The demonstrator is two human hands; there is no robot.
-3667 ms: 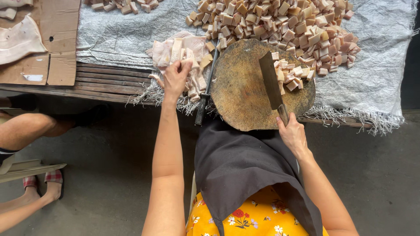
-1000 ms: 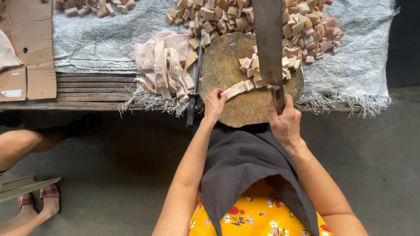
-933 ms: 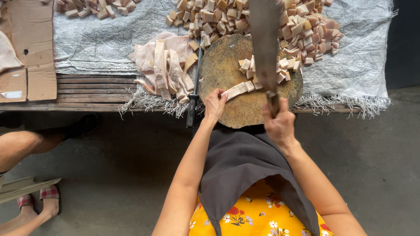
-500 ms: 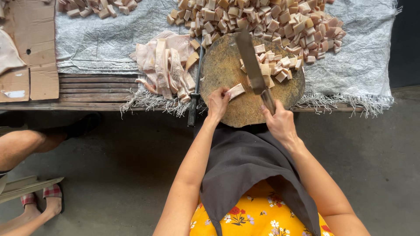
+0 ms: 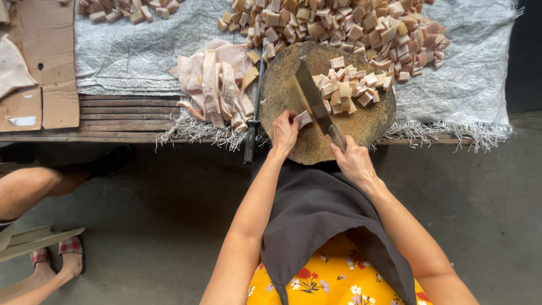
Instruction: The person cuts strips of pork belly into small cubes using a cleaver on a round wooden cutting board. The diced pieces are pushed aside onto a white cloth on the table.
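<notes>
Round worn chopping block (image 5: 293, 85), cubed pale pieces (image 5: 350, 90).

The round chopping block (image 5: 299, 141) is worn, stained wood, rough and matt. The cleaver (image 5: 312, 97) has a dull grey metal blade. The cut cubes (image 5: 350, 90) and strips (image 5: 217, 85) look pale, fatty and slightly glossy. Crinkled woven sheeting (image 5: 130, 53) with frayed edges covers a slatted wooden bench (image 5: 130, 110). The cardboard (image 5: 45, 62) is matt brown.

Flattened cardboard (image 5: 39, 62) lies beside grey sacking (image 5: 135, 51).
</notes>
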